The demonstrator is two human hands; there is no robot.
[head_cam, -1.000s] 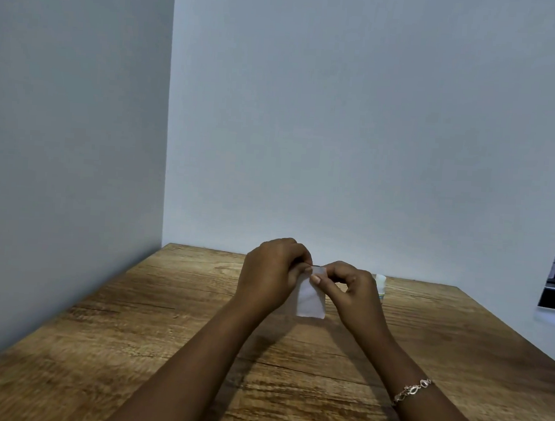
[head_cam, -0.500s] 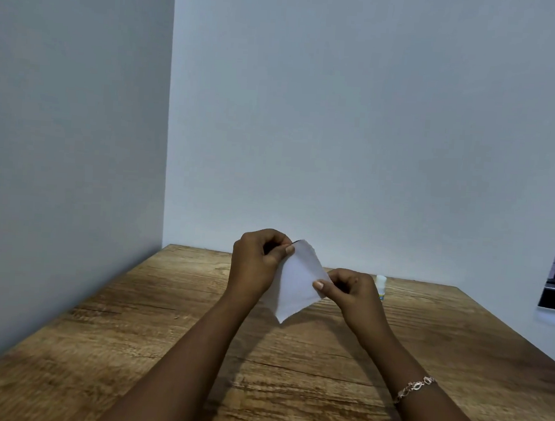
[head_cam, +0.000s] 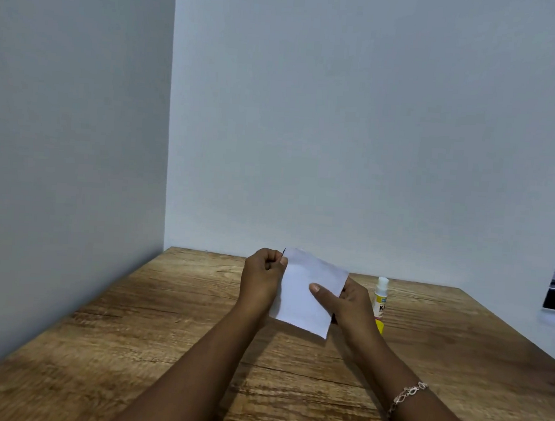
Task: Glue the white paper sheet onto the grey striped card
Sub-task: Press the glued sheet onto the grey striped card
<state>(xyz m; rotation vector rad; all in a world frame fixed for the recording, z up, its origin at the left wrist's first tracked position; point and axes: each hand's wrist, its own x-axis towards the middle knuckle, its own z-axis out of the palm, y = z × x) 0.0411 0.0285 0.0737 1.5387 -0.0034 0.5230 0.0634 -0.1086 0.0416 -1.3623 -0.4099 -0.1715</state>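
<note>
Paper [head_cam: 309, 294] held tilted above wooden table [head_cam: 161, 350] in a grey-walled corner; plain white sheet. Left hand [head_cam: 263, 280] pinches its top corner, right hand [head_cam: 345, 302] grips the right edge. Glue bottle [head_cam: 381, 296] just beside.

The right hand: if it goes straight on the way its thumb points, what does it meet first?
The right hand has its thumb aimed left across the white paper, so it would probably meet the left hand first, which pinches the sheet's far edge. Depth is unclear.
</note>
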